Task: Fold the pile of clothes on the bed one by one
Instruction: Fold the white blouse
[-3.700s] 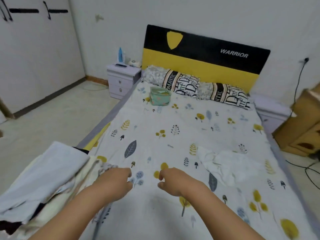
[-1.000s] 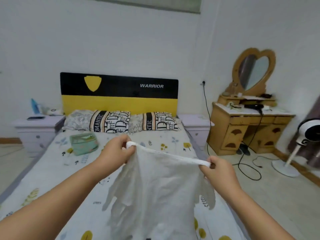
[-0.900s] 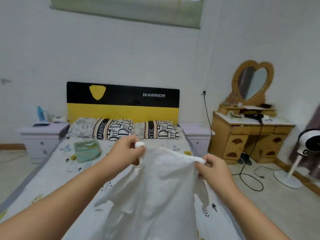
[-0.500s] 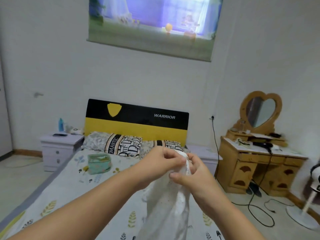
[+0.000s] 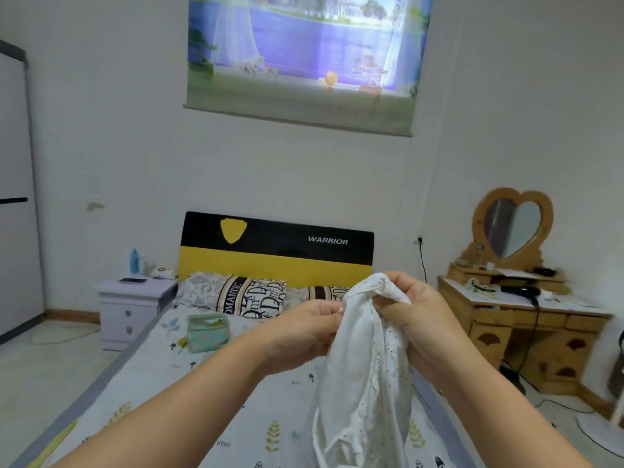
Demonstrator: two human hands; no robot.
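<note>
The right hand has its fingers curled round the bunched top edge of a white garment, gripping it at the highest point of the cloth. The left hand is closed on the same garment just beside it, pinching the fabric slightly lower on its left side. We note the two hands are nearly touching, with the cloth gathered between them.

The garment is held in the air above the bed, hanging in a narrow, doubled column down to the lower edge of the view. It appears thin and soft, with small dark dots or eyelets. Whether its hem rests on the sheet we cannot tell, since the lower part runs out of view.

We judge the step in hand to be the lengthwise fold of this one item: the two upper corners appear to be brought together. The pile itself is not in view, so progress through it cannot be assessed.

The next move, in our judgement, calls for laying the doubled garment flat on the bare sheet in front, well short of the green pouch near the pillows. The hanging layers look uneven and would need smoothing before any crosswise fold.
</note>
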